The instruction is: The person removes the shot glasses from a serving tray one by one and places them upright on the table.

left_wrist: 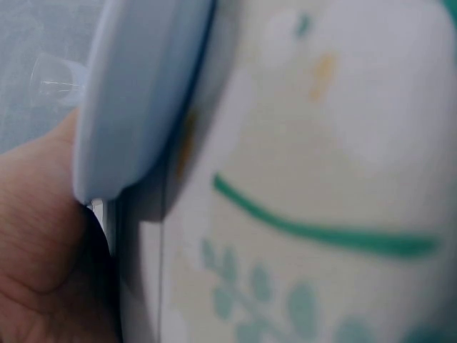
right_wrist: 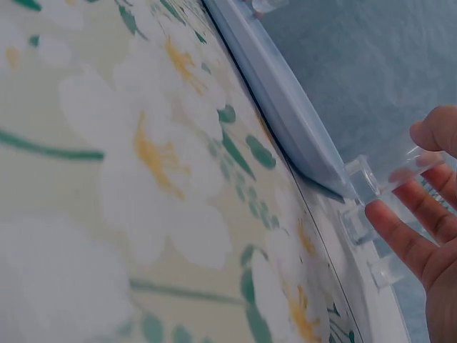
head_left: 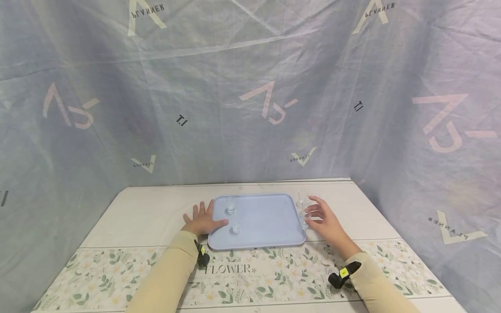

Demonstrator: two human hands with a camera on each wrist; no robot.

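The left hand (head_left: pixel 203 221) lies at the left edge of a pale blue tray (head_left: pixel 266 221), fingers spread and straight, its thumb reaching over the rim. The right hand (head_left: pixel 325 218), at the tray's right edge, pinches a clear glass (right_wrist: pixel 385 167) between thumb and fingers; whether that glass touches the rim, I cannot tell. More clear glasses stand just beyond the tray on that side, one of them (head_left: pixel 300 201) near its far right corner. On the tray's left part sit two others, a taller glass (head_left: pixel 231 205) toward the back and a smaller glass (head_left: pixel 235 228) nearer the front, close to the left thumb.

Both arms wear cream sleeves (head_left: pixel 162 276), with a black device (head_left: pixel 344 274) strapped at each wrist.

The tray rests on a white surface (head_left: pixel 148 213), crossed in front by a band of printed white flowers and green leaves (head_left: pixel 105 278) bearing the dark word "FLOWER" (head_left: pixel 228 269). Creased grey-blue fabric (head_left: pixel 203 78) rises behind the surface and along both sides, printed with pink strokes, pale yellow angles and "PLANNER" in reversed lettering.
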